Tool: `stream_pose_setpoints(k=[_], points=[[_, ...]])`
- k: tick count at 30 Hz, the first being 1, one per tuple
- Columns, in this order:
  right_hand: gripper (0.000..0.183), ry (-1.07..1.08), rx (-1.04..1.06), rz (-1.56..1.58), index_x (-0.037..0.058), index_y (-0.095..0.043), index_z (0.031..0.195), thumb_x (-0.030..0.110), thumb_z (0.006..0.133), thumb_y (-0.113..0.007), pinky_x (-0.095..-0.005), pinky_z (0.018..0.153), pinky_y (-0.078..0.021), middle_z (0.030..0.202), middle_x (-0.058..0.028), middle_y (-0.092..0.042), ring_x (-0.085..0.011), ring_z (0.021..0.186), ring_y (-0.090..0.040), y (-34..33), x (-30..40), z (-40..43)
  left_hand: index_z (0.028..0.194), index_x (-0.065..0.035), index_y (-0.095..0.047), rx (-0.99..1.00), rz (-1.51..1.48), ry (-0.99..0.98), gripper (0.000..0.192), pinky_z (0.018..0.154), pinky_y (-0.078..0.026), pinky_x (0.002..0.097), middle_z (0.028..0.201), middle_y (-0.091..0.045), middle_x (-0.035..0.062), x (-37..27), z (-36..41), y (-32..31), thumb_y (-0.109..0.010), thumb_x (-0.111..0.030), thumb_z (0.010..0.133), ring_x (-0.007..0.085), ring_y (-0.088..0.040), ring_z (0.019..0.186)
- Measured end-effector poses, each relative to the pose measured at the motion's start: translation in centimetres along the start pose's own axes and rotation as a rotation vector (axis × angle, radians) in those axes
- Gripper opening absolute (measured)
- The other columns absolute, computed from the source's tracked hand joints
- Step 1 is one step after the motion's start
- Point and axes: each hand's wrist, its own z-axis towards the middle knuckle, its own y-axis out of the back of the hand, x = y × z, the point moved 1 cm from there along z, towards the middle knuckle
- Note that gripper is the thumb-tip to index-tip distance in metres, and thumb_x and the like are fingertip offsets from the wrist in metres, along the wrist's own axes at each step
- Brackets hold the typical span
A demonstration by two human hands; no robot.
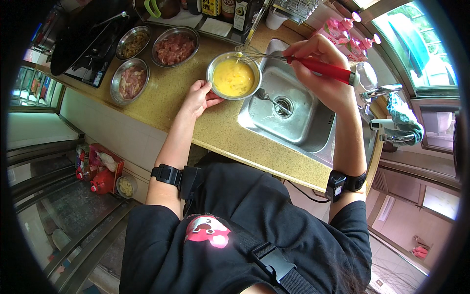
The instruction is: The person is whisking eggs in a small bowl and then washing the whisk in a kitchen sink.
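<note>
My left hand (201, 97) grips the rim and side of a steel bowl (235, 98) at the left edge of the sink. Yellow beaten egg (232, 78) fills much of the bowl. In my right hand (323, 70) is the red handle of a wire whisk (319, 69), held above the sink. The whisk's wire head (251, 54) reaches over the bowl's far rim, with a bit of egg on it. A metal spoon (271, 100) lies in the steel sink (293, 126), its handle across the drain.
Left of my bowl, steel bowls hold sliced raw meat (174, 49), paler raw meat (129, 81) and brownish shreds (136, 47). A black wok (73, 40) stands on the stove. Seasoning bottles (240, 14) line the back. The faucet (383, 90) and pink pump bottles (352, 47) stand right.
</note>
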Motion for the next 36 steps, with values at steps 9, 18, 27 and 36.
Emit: stream_pose_setpoints(k=[9,18,27,36], points=[[0.012,-0.027,0.001,0.024,-0.0010,-0.048,0.080,-0.002,0.072,-0.056,-0.0258,0.074,-0.0468,0.086,-0.0089,-0.059,-0.0118,0.082,-0.056,-0.3,-0.3,-0.3,0.104,0.0026,-0.033,-0.012,0.002,0.002,0.024,0.078,-0.049,0.0427,0.103,-0.045,0.0182,0.0,0.1,-0.1,-0.034,-0.016,0.090,0.0251,-0.054,0.089],[0.009,-0.413,-0.227,0.522,0.0000,-0.050,0.081,0.001,0.076,-0.057,-0.0276,0.074,-0.0489,0.092,-0.0143,-0.059,-0.0167,0.081,-0.059,-1.3,-8.9,-5.9,0.102,0.0020,-0.036,-0.002,-0.008,-0.007,0.022,0.076,-0.050,0.0419,0.101,-0.046,0.0166,0.1,0.1,0.0,-0.036,-0.016,0.089,0.0249,-0.055,0.087],[0.007,-0.689,-0.619,1.206,0.0036,-0.046,0.080,0.008,0.079,-0.052,-0.0339,0.070,-0.0529,0.080,-0.0136,-0.059,-0.0229,0.074,-0.061,-4.7,-17.7,-10.1,0.101,0.0011,-0.036,-0.012,-0.012,0.001,0.022,0.076,-0.049,0.0423,0.101,-0.046,0.0154,0.3,0.2,0.4,-0.038,-0.016,0.089,0.0242,-0.055,0.086],[0.010,-0.822,-0.749,1.223,0.0035,-0.050,0.081,0.011,0.077,-0.055,-0.0326,0.065,-0.0541,0.078,-0.0127,-0.059,-0.0227,0.072,-0.061,-5.9,-21.5,-11.4,0.101,0.0013,-0.035,-0.014,0.022,-0.001,0.021,0.076,-0.050,0.0422,0.102,-0.046,0.0158,0.1,0.2,0.1,-0.037,-0.016,0.089,0.0251,-0.055,0.088]])
